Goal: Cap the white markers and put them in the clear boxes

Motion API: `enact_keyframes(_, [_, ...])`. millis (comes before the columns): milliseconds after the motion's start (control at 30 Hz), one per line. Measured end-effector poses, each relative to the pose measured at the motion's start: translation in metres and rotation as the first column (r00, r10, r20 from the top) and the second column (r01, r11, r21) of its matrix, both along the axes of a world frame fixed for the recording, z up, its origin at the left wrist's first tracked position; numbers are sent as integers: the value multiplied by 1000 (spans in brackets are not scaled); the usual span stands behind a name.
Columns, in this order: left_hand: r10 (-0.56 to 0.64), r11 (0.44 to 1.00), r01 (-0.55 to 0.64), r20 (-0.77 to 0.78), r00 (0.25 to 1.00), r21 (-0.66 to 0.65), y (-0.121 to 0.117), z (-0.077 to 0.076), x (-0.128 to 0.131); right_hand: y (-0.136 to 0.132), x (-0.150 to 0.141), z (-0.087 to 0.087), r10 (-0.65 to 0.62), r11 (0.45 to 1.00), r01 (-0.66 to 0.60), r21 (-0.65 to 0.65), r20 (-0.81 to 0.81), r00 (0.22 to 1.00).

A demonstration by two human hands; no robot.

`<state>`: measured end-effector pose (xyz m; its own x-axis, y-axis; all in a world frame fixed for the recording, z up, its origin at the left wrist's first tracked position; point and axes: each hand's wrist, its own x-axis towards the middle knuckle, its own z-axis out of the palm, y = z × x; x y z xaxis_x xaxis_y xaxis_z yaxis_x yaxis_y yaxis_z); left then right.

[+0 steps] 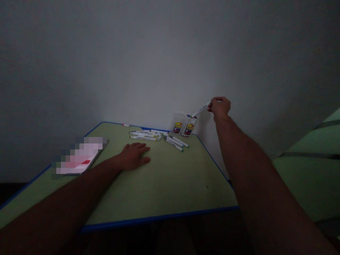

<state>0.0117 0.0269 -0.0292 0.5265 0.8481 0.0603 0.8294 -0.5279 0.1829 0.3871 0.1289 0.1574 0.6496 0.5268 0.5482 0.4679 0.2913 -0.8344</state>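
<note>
Pinched in the fingers of my right hand (220, 106) is a white marker (201, 108), tilted with its lower end at the top of a clear plastic case (189, 128). Several markers stand inside that case, their coloured ends showing at its mouth. Against it on the left is another clear case part (177, 124) with a yellow and red label. My left hand (135, 156) lies flat on the table, fingers spread, holding nothing. Just beyond it are loose white markers (143, 138), and more markers (174, 143) lie to the right with green and blue ends.
The pale green table (164, 191) has a blue edge and stands against a grey wall (148, 63). A blurred flat item (85, 156) lies at the left. A small white and pink piece (126, 125) sits near the back edge. Green slatted furniture (308, 170) is at the right.
</note>
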Motion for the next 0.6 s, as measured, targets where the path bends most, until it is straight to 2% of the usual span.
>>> enact_keyframes(200, [-9,1000,9,-5,1000,-12,-4,6,1,9,-2,-3,-10,1000,11,-2,39,999])
enact_keyframes(600, [-17,1000,17,10,1000,6,-3,2,1,20,-6,-7,13,999,-11,-36,58,998])
